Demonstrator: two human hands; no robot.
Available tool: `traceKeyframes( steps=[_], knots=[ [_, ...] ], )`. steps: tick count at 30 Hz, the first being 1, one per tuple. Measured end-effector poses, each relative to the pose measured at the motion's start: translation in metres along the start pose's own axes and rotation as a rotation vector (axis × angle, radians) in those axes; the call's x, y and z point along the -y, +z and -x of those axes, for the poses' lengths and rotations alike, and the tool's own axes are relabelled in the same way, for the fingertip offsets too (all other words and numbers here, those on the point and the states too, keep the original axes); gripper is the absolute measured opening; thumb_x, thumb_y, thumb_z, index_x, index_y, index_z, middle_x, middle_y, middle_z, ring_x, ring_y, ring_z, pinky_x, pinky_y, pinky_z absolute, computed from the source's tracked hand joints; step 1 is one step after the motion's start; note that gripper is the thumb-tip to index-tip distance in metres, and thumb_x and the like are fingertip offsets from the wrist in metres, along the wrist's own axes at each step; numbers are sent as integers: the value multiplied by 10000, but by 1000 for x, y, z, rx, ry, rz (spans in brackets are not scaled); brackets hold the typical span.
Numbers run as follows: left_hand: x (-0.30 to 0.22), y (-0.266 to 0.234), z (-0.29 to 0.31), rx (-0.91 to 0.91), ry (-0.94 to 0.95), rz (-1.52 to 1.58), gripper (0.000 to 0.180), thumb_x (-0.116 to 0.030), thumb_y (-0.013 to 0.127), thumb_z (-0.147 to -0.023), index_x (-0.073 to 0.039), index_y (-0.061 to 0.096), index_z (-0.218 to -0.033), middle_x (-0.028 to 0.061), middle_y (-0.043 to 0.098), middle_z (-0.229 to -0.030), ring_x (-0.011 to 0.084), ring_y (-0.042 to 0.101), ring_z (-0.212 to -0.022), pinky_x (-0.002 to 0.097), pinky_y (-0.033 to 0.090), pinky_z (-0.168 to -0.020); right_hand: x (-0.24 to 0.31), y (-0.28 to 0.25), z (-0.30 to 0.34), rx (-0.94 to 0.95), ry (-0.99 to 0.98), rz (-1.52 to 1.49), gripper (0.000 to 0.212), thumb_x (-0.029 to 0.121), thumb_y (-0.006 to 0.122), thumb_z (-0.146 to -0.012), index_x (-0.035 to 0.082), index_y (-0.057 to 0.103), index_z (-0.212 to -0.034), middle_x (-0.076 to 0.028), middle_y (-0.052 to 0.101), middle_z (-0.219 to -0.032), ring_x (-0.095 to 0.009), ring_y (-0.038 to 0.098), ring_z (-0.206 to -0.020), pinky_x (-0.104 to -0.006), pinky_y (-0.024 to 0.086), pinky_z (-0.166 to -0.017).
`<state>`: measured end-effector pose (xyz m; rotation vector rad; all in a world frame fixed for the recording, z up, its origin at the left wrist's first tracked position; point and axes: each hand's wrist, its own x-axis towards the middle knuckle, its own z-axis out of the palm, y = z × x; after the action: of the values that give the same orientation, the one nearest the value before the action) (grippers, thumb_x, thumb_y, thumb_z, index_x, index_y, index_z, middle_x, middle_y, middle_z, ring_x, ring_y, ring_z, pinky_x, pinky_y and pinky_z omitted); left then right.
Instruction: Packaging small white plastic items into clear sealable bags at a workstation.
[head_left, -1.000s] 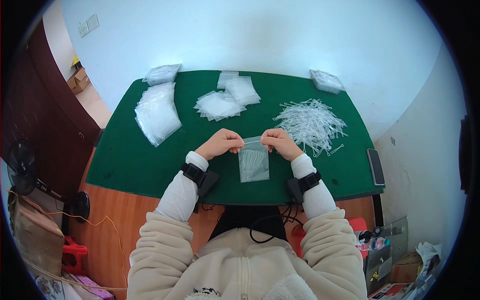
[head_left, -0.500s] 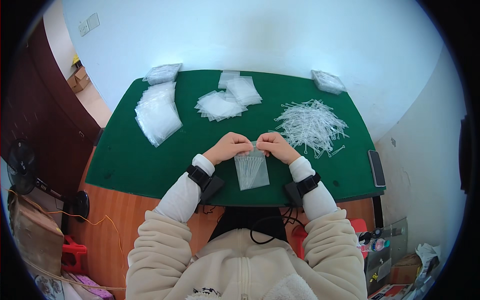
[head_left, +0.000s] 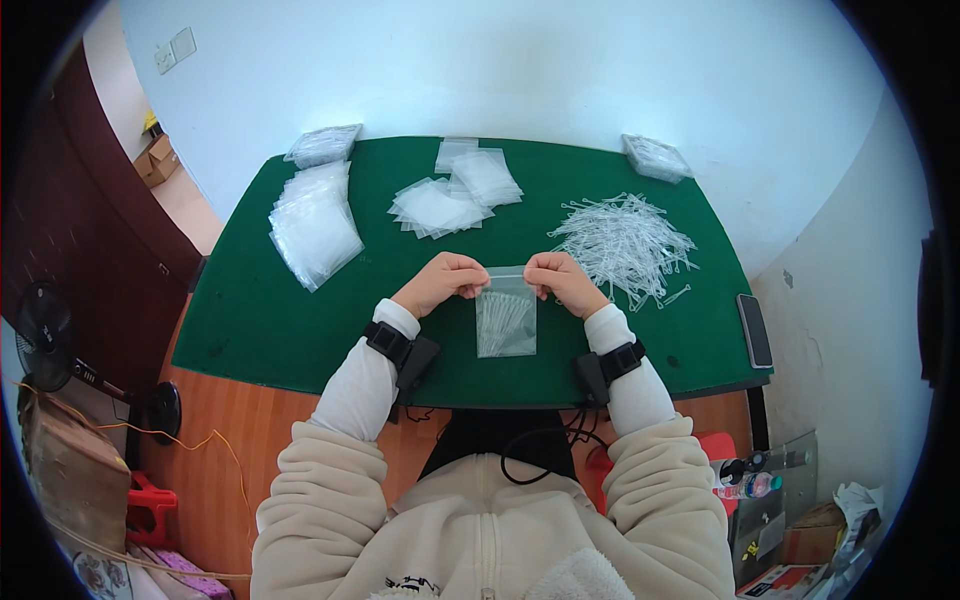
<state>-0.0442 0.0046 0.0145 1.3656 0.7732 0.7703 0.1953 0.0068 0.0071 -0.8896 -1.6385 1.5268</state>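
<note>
Between my hands hangs a clear plastic zip bag, with several thin clear plastic sticks with small looped ends inside it. My left hand pinches the bag's top left corner, and my right hand pinches its top right corner. The bag's mouth is stretched flat between the fingers. Just beyond my right hand lies a loose heap of the same looped sticks on the green table.
Fanned clear bags lie at the left, and more bags in the back middle. Bundled packs stand at the back left and back right. A phone rests at the right edge. A black fan stands at the left.
My hands have moved apart along the bag's top, from near its middle to its two corners. The bag has shifted slightly away from me, and the sticks inside sit differently.
</note>
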Motion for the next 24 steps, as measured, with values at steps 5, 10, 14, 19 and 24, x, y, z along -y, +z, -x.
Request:
traceKeyframes(
  steps=[5,10,14,19,24],
  knots=[
    [-1,-2,2,-7,-19,10,142,-140,592,-826,-13,650,-800,7,593,-702,68,525,-627,184,431,-604,0,-1,0,-12,14,-11,143,153,577,-833,48,585,-736,22,527,-651,-60,485,-572,-194,399,-538],
    [-1,-3,2,-14,-37,46,138,-139,599,-824,-12,648,-805,5,595,-717,67,526,-635,182,434,-609,1,-1,1,-19,22,-44,146,156,577,-834,53,582,-731,20,528,-650,-62,487,-573,-193,400,-541],
    [-2,-4,3,-11,-52,77,132,-138,599,-826,-15,643,-815,2,595,-728,64,527,-639,181,437,-615,2,-2,1,-20,29,-69,143,155,570,-837,58,575,-733,16,532,-650,-63,486,-572,-194,399,-539],
    [-1,-6,2,27,-55,125,116,-134,586,-835,-27,627,-818,-5,585,-736,59,524,-643,180,438,-621,-1,-5,1,-26,39,-112,133,152,564,-837,61,570,-740,10,536,-651,-64,484,-572,-195,397,-534],
    [1,-8,2,74,-59,155,104,-130,570,-842,-45,609,-797,-15,567,-724,54,517,-642,178,433,-621,0,-3,0,-41,42,-108,125,145,558,-834,61,564,-740,9,533,-644,-64,481,-565,-196,395,-530]
  ],
)
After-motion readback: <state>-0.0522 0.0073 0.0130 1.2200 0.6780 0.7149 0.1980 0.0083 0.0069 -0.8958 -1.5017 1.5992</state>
